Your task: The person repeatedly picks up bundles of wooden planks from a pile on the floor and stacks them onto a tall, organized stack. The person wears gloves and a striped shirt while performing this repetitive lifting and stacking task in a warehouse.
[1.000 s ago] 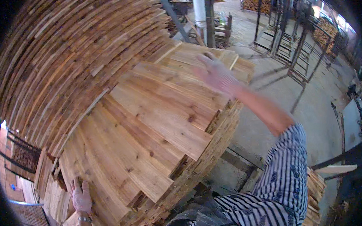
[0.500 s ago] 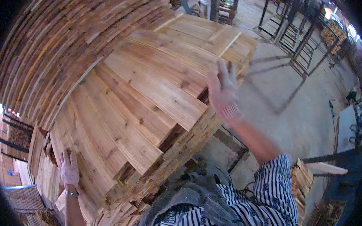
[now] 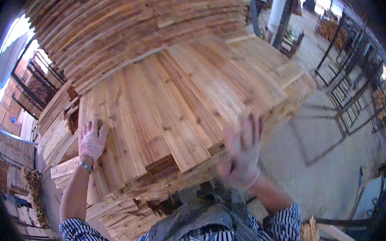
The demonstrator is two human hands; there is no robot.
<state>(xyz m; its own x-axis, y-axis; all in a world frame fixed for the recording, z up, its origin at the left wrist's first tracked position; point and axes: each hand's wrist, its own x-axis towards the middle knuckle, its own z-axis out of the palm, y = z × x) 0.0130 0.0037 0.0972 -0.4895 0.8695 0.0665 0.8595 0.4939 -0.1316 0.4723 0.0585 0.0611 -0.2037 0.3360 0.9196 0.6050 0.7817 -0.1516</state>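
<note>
Wooden boards (image 3: 158, 105) lie side by side as the top layer of a large stack, their near ends uneven. My left hand (image 3: 92, 143), in a pale work glove with a metal band at the wrist, rests flat with fingers apart along the layer's left edge. My right hand (image 3: 242, 152), gloved too and smeared by motion, is at the board ends on the near right side. Its fingers are stretched out and apart, with nothing visible held. Whether its palm touches the ends I cannot tell.
A higher wall of stacked boards (image 3: 132, 24) rises behind the layer. Broken wood pieces (image 3: 125, 213) lie below the near edge. To the right are a concrete floor (image 3: 306, 140) and black metal frames (image 3: 349, 94). A white post (image 3: 277, 13) stands at the back.
My right hand has come nearer, from the far right side to the near board ends. Board ends there now sit more evenly. The view has turned, and my left hand remains at the left edge.
</note>
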